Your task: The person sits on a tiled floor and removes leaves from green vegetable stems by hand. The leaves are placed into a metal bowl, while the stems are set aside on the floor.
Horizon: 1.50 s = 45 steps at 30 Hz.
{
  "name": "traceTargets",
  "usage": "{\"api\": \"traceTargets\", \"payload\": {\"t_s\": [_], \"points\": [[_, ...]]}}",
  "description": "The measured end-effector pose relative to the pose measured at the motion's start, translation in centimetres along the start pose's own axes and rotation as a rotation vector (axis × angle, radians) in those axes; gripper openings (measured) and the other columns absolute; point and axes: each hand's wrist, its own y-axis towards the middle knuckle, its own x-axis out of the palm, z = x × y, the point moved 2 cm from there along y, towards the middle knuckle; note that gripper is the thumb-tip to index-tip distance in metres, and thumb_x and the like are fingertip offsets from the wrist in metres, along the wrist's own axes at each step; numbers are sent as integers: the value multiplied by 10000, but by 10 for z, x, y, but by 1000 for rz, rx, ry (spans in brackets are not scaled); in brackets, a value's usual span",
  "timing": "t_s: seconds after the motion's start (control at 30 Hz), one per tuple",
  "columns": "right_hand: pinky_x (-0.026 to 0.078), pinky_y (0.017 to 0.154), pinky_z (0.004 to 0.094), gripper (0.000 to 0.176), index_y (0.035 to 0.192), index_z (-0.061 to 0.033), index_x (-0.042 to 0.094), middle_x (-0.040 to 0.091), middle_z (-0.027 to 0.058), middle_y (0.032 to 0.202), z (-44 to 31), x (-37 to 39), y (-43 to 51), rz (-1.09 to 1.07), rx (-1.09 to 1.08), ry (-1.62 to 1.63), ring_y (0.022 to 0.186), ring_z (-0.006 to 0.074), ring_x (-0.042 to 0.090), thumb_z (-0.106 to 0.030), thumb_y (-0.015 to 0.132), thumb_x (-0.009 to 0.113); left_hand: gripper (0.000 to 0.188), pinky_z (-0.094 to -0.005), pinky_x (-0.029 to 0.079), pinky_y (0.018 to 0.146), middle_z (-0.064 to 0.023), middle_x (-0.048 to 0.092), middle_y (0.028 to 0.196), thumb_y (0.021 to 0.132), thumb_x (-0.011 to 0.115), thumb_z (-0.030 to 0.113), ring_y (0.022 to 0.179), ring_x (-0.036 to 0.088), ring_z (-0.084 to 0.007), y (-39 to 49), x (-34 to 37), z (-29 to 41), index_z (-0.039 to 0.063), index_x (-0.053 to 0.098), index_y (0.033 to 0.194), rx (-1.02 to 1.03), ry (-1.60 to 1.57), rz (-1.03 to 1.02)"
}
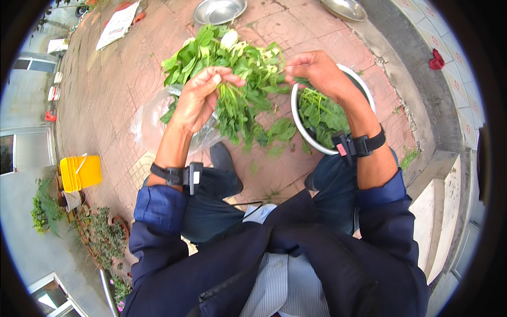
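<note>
My left hand (pixel 200 97) is curled around the gathered stems of a bunch of leafy greens (pixel 231 113), whose leaves hang downwards. Its thumb and forefinger come close together above the stems. My right hand (pixel 319 73) is raised over the near-left rim of a white-rimmed basin (pixel 295 115). Its fingertips are pinched and blurred, with a bit of green below them; whether they grip it is unclear. Inside the basin lie loose green leaves (pixel 323 113) with stems. A larger heap of leafy greens (pixel 214 49) spreads on the paving beyond my hands.
A clear plastic bag (pixel 152 119) with some leaves lies left of the heap. Fallen leaves (pixel 282 128) dot the paving before my feet. Two metal bowls (pixel 220 11) (pixel 346 8) stand farther off. Yellow buckets (pixel 81 173) sit at left, a concrete step (pixel 431 214) at right.
</note>
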Motion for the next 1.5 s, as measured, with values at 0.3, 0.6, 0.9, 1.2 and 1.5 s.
{"api": "traceTargets", "payload": {"t_s": [0.3,0.6,0.9,1.2,1.5], "points": [[533,709,313,210,998,17,766,733,58,819,-6,30,-8,133,-252,-298,736,147,671,-176,917,740,264,-458,533,1045,-147,727,1178,1040,644,214,1201,669,-321,4,0,-4,29,644,1229,97,1,-29],[518,614,271,209,1016,40,748,731,66,834,-20,89,-9,-79,-150,181,659,118,644,-106,878,801,245,-415,470,1085,-137,723,1216,1046,640,201,1245,631,-273,5,9,-7,64,639,1249,91,69,1],[521,620,268,276,1109,71,723,740,93,863,-13,91,-6,-9,-81,377,691,124,661,9,848,787,358,-328,469,1002,-72,708,1194,1048,646,252,1090,627,-150,4,10,-14,35,625,1332,-82,156,219],[545,681,340,259,1116,21,750,765,130,873,-14,86,-6,35,-185,13,742,194,707,-102,888,754,263,-256,453,772,50,656,881,1037,670,256,769,529,-56,1,9,-17,30,746,1149,-125,386,261],[525,772,519,120,981,-56,730,720,171,898,-31,73,-17,151,-467,-641,897,416,685,-107,937,630,237,-232,449,784,27,709,950,1046,649,235,850,579,-58,1,4,-19,38,759,1120,-156,419,101]]}}
